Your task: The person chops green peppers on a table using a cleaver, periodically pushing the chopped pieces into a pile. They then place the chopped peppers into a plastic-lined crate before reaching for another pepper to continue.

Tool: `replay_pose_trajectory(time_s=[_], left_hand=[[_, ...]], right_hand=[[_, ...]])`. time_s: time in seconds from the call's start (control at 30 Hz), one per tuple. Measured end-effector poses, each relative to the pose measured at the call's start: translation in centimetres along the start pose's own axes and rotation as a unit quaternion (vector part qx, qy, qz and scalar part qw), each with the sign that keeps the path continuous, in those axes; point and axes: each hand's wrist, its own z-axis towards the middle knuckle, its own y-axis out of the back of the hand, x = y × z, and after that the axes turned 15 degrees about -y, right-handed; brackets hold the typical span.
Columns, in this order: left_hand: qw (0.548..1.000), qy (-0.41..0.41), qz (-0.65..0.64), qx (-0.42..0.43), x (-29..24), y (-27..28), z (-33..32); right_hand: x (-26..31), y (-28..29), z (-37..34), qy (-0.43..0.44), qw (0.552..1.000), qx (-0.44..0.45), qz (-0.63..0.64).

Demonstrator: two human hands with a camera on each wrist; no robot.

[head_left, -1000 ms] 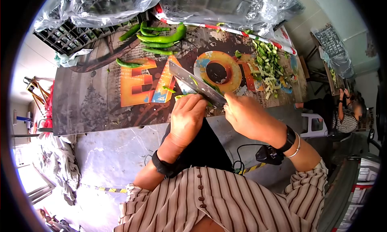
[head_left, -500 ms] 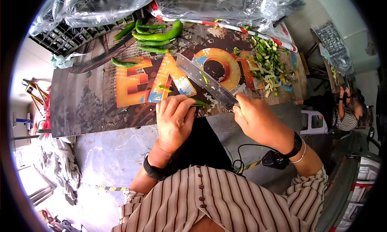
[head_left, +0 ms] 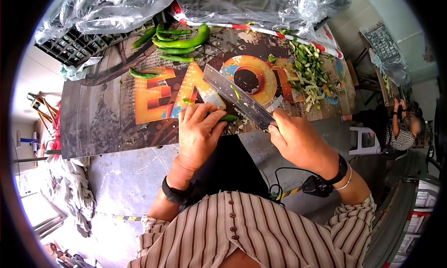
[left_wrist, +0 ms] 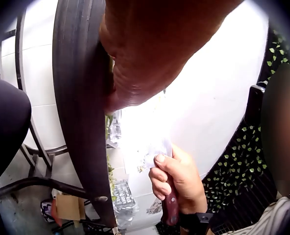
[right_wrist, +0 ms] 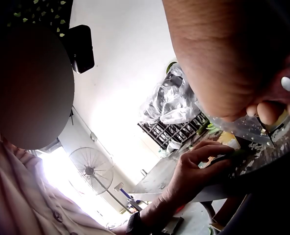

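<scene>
Near the table's front edge, my left hand (head_left: 197, 135) pinches a green chili pepper (head_left: 228, 118), whose end pokes out to the right of the fingers. My right hand (head_left: 300, 140) grips a broad kitchen knife (head_left: 235, 95) by its riveted red-brown handle (left_wrist: 171, 210). Its blade slants up and left over the tabletop, apart from the pepper, with a green bit stuck to its side. A small green piece (head_left: 187, 101) lies just beyond the left fingertips. Whole green peppers (head_left: 181, 48) lie farther back, and a pile of chopped pepper (head_left: 309, 72) is at right.
A black crate (head_left: 72, 46) under clear plastic (head_left: 111, 11) stands at the back left of the printed table (head_left: 88, 123). More plastic (head_left: 260, 9) covers things along the back. Another person (head_left: 401, 130) sits at far right, beside a white stool (head_left: 364, 140).
The knife has drawn away from my left hand toward the right. My left hand has shifted left, and the pepper's end now shows beside its fingers. In the last half second little has moved.
</scene>
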Motion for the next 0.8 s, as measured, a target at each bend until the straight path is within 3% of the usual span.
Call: replay_pose_trajectory(time_s=[0.33, 0.8], left_hand=[[0.993, -0.040, 0.049, -0.104, 0.3, 1.4, -2.8], [0.998, -0.021, 0.050, -0.038, 0.5, 1.6, -1.5]], right_hand=[[-0.4, -0.3, 0.2, -0.004, 1.000, 0.015, 0.016], [-0.4, -0.6, 0.1, -0.008, 1.000, 0.026, 0.009]])
